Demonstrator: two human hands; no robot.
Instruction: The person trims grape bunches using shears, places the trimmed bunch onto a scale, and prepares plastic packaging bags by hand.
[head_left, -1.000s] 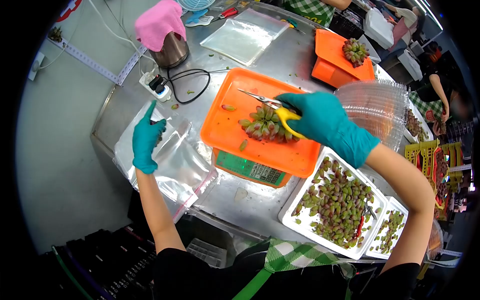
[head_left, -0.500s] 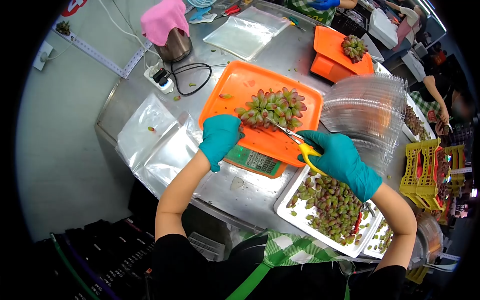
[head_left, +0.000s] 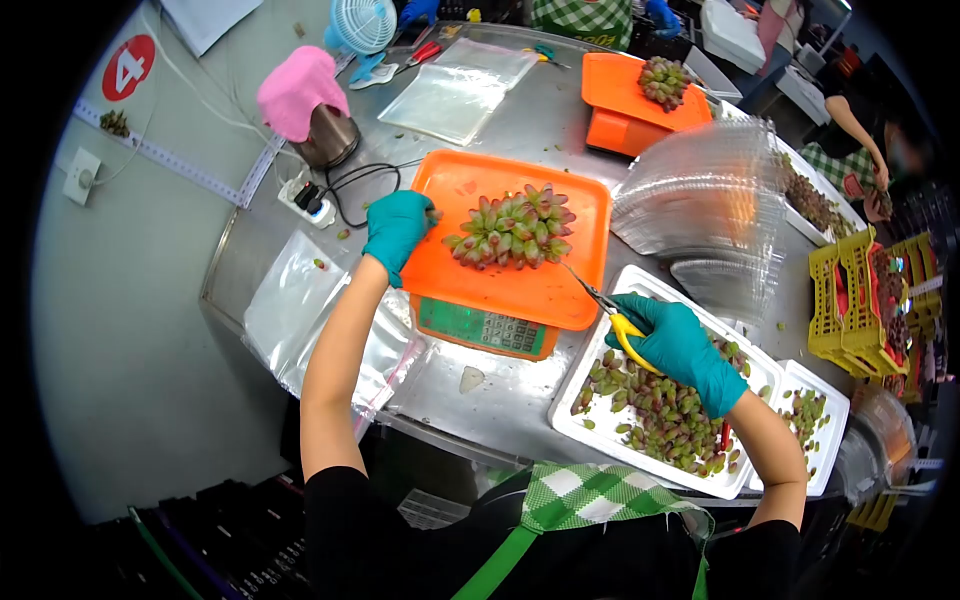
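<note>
My right hand (head_left: 665, 345), in a teal glove, is closed round the yellow handles of a pair of scissors (head_left: 590, 290). Their thin blades point at the lower right of a green-and-red succulent (head_left: 515, 228), with the tips close beside it. The succulent lies on an orange tray (head_left: 480, 290) set on a scale with a green keypad panel (head_left: 455, 318). Over the tray's left edge, my left hand (head_left: 397, 228), gloved too, has its fingers closed on what looks like a small succulent leaf (head_left: 432, 214), mostly hidden.
A white foam box (head_left: 572, 400) of loose leaves stands below my right hand, beside a smaller white box (head_left: 836, 400). Clear plastic covers (head_left: 690, 190) are stacked right of the tray. Plastic bags (head_left: 310, 300) lie left. A second orange scale (head_left: 625, 90) holds another succulent. Co-workers stand beyond.
My left hand has moved up and left, from beside the succulent to the tray's edge. The scissors have drawn back to the right, away from the plant. The view has shifted.
</note>
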